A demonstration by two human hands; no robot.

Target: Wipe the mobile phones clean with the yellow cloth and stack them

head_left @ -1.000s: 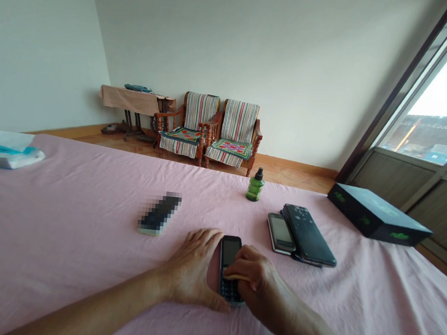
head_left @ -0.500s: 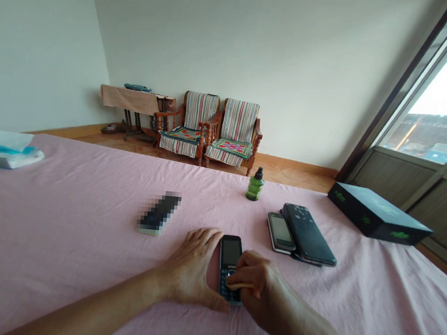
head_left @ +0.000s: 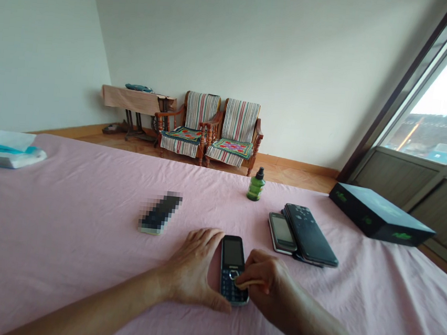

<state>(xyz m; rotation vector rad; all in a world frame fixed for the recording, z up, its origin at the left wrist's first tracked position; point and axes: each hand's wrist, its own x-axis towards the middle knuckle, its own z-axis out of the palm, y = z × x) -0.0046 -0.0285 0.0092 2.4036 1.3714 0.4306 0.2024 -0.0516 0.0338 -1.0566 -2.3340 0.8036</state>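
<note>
A dark keypad phone (head_left: 233, 254) lies face up on the pink cloth (head_left: 98, 197), its screen end pointing away. Along its left side rests my left hand (head_left: 194, 270), fingertips at the top corner and thumb by the bottom edge, fingers spread and not wrapped round it. My right hand (head_left: 265, 282) is closed on a thin tan item (head_left: 251, 283), whose tip touches the phone's keys. What the item is cannot be made out clearly.
A pixelated phone (head_left: 160, 213) lies to the left. Rightward are a small phone (head_left: 282, 232), a larger dark phone (head_left: 310, 234) and a black box (head_left: 379, 214). Behind stands a green bottle (head_left: 256, 185). A tissue pack (head_left: 5, 154) sits far left; two chairs (head_left: 221, 130) stand beyond.
My right hand, with the tan item, has shifted slightly right across the keys, so more of the keypad shows. My left hand has barely moved.
</note>
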